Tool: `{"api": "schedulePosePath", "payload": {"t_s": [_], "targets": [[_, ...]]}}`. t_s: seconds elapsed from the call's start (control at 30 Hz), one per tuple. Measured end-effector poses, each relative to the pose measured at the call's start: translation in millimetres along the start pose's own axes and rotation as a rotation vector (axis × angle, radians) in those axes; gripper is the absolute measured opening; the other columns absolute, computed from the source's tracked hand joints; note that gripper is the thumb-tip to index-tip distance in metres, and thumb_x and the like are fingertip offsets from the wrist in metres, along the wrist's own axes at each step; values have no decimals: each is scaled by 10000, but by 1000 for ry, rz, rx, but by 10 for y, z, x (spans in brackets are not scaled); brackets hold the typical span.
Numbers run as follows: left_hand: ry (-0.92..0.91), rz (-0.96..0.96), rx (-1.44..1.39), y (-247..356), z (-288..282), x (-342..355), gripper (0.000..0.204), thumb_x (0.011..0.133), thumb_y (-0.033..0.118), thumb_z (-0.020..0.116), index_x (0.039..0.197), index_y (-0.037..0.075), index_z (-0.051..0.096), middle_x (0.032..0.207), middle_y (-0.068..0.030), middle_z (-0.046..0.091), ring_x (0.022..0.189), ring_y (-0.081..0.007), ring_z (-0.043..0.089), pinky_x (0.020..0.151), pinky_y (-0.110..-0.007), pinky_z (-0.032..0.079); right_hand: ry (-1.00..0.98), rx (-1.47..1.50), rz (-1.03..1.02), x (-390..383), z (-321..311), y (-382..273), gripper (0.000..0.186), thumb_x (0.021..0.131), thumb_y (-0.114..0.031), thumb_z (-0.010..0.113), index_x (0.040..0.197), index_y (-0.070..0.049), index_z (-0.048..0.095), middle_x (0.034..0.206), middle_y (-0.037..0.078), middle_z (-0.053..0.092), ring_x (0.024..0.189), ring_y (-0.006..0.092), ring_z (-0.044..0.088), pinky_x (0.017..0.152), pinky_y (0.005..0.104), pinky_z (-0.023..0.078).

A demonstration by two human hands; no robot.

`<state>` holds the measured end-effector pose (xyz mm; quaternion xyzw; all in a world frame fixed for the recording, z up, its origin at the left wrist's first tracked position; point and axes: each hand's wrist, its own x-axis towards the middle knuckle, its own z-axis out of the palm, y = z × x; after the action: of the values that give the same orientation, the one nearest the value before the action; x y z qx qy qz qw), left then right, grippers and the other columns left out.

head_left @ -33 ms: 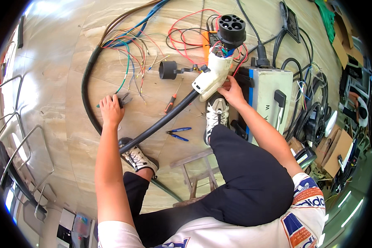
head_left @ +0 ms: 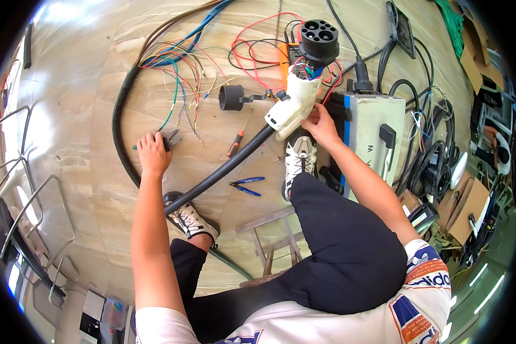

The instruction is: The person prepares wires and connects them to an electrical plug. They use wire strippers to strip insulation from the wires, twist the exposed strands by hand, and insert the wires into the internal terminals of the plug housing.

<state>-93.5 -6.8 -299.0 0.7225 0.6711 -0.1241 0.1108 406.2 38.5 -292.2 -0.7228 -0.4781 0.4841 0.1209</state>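
The left hand (head_left: 153, 153) is where it was, its grip clenched on small grey metal pliers (head_left: 172, 139) on the floor. The right hand (head_left: 321, 125) holds the white plastic charger plug (head_left: 292, 106) steady.

One white charging plug (head_left: 292, 106), two pliers (head_left: 245, 186) (head_left: 171, 139), one red-handled screwdriver (head_left: 235, 143), one thick black cable (head_left: 223, 170), two sneakers (head_left: 299, 157) (head_left: 192, 219).

White charging plug (head_left: 292, 106), pliers (head_left: 171, 139)

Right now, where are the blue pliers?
The blue pliers lie on the floor mid-picture, between the two shoes, just below the thick black cable.
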Motion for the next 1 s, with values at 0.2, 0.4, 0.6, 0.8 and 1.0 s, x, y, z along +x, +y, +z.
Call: {"api": "schedulePosePath", "payload": {"t_s": [0.2,0.4,0.6,0.8,1.0], "targets": [[-8,-6,-13,0,-2,-74,506,646,187,765,1086,64,545,1080,-159,546,1084,-346,519,993,-473,380,-7,-16,-39,134,21,-117,654,751,-208,774,1315,-19,503,1090,156,684,968,242,672,890,359,516],[72,-21,-48,160,-39,-101,538,655,120,749,1153,78,550,1151,-169,542,1124,-343,514,982,-444,397,-17,-84,-7,284,14,-64,637,766,-265,749,1320,-39,530,1185,190,666,1123,327,638,955,393,483],[220,-194,-307,345,-51,-205,493,735,95,749,1191,59,564,1165,-181,561,1124,-385,532,959,-450,437,-34,-62,7,230,54,-192,622,778,-271,744,1313,-36,529,1189,199,664,1154,332,624,971,403,475],[284,-212,-654,1047,-224,-462,352,798,63,687,1132,21,585,1118,-194,579,1092,-370,559,964,-433,449,-5,6,21,123,-13,-82,607,794,-252,731,1294,13,510,1130,197,683,1066,305,672,926,383,511],[263,-172,-745,1804,-443,-897,327,795,43,678,1110,25,588,1135,-196,578,1111,-383,545,973,-447,439,-22,78,24,-145,-37,-33,627,802,-227,721,1318,36,482,1111,184,684,1016,262,693,888,367,539]]}}
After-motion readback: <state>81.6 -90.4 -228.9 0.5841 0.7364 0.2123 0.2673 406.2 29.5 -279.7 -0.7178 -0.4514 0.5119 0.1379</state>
